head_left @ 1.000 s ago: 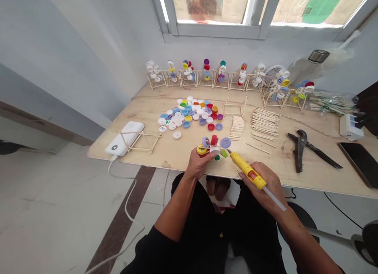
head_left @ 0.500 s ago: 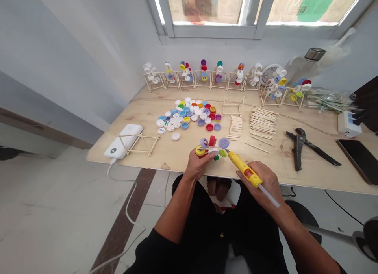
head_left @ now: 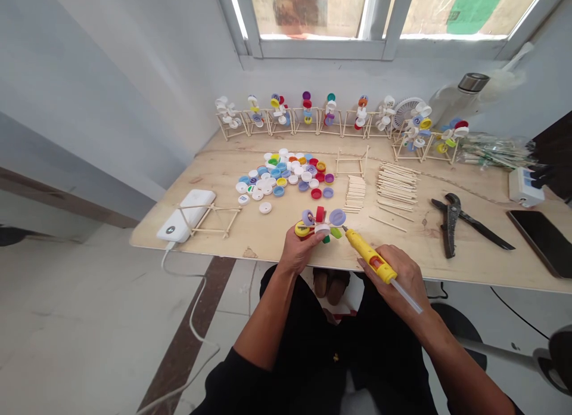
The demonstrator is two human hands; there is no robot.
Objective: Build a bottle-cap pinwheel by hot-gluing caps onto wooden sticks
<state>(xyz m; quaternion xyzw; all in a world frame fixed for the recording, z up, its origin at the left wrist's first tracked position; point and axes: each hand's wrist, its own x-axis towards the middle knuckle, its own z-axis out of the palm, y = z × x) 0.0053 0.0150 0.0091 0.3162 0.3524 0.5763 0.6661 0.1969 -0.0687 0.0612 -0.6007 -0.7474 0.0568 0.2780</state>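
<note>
Near the table's front edge, my left hand is closed on a wheel of bottle caps, with yellow, lilac, red, white and green caps around its centre. My right hand grips a yellow glue gun, a clear glue stick poking out of its back end. The gun's nozzle points left, at the wheel's right side by the lilac and green caps; whether it touches cannot be made out. Beyond my hands lies a pile of loose bottle caps. To its right are short sticks and longer sticks.
Finished cap wheels on stick frames line the wall. A bare stick frame stands mid-table; another stick frame is by a white power bank. Pliers-like black cutters and a phone lie right.
The camera view has shifted very slightly. Both hands, the cap wheel and the glue gun hold almost the same position.
</note>
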